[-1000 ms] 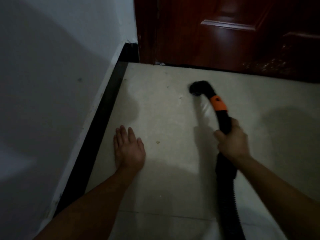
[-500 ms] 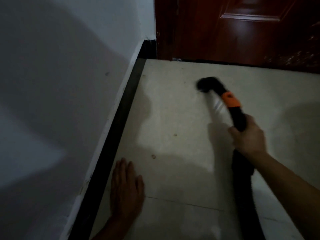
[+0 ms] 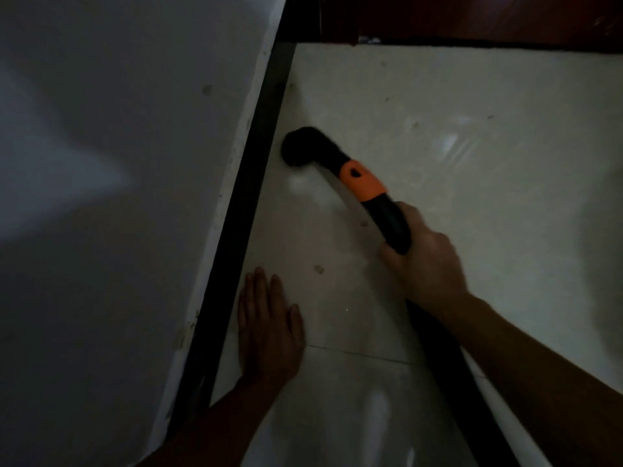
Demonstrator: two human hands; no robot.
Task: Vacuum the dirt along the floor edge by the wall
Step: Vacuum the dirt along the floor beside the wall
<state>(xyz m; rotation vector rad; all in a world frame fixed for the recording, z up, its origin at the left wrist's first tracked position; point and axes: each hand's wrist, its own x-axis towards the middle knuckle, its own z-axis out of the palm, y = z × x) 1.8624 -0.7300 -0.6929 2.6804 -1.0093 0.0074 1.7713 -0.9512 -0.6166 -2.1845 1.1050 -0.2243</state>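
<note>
My right hand point(image 3: 426, 264) grips the black vacuum wand point(image 3: 391, 224) just below its orange collar point(image 3: 362, 182). The black brush nozzle point(image 3: 305, 146) rests on the pale floor tile right beside the black skirting board point(image 3: 256, 170) of the white wall point(image 3: 118, 163). The black hose point(image 3: 448, 365) trails back under my right forearm. Flat on the floor lies my left hand point(image 3: 268, 328), fingers together, next to the skirting. Small crumbs of dirt point(image 3: 318, 269) sit on the tile between my hands, others are scattered farther ahead.
A dark red wooden door point(image 3: 472, 15) closes off the far end of the floor, meeting the wall at the corner. Pale tiles point(image 3: 488, 197) stretch to the right, with a grout line running across near my left hand.
The brush nozzle has swung left from the open tile to the skirting board. The view has tilted down and moved closer to the wall; my left hand stays planted on the floor.
</note>
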